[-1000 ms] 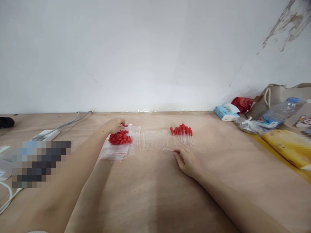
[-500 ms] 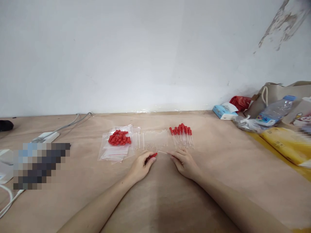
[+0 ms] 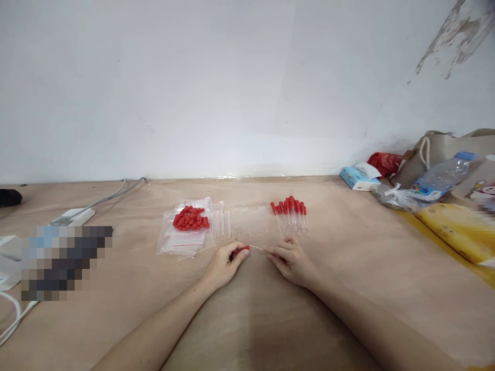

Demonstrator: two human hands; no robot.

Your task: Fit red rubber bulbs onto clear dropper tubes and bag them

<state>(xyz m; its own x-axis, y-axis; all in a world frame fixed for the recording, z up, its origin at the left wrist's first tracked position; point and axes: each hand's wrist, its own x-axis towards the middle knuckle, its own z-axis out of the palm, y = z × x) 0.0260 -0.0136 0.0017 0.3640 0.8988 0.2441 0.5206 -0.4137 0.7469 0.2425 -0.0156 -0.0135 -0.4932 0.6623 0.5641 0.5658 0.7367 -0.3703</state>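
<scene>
Between finger and thumb, my left hand (image 3: 227, 264) pinches a red rubber dropper bulb (image 3: 246, 248), its open end turned to the right. My right hand (image 3: 291, 260) is closed on a thin glass dropper tube (image 3: 257, 248), whose free end meets the bulb's mouth; whether it is inside I cannot tell. Beyond my left hand a pile of red rubber bulbs (image 3: 190, 219) lies on clear zip bags (image 3: 181, 244). A row of loose glass tubes (image 3: 243, 221) is laid out beyond both hands. Several droppers with red bulbs (image 3: 290, 208) lie side by side past my right hand.
At the back right stand a tissue pack (image 3: 359, 178), a plastic bottle (image 3: 444, 172) and a yellow packet (image 3: 456, 232). A power strip (image 3: 73, 217) with grey cables lies on the left, near a blurred dark object (image 3: 69, 265). A white wall (image 3: 232, 93) closes off the table's back.
The glass tube in my right hand has moved left, and its end now reaches the bulb's mouth. My left hand has stayed nearly still with the red bulb.
</scene>
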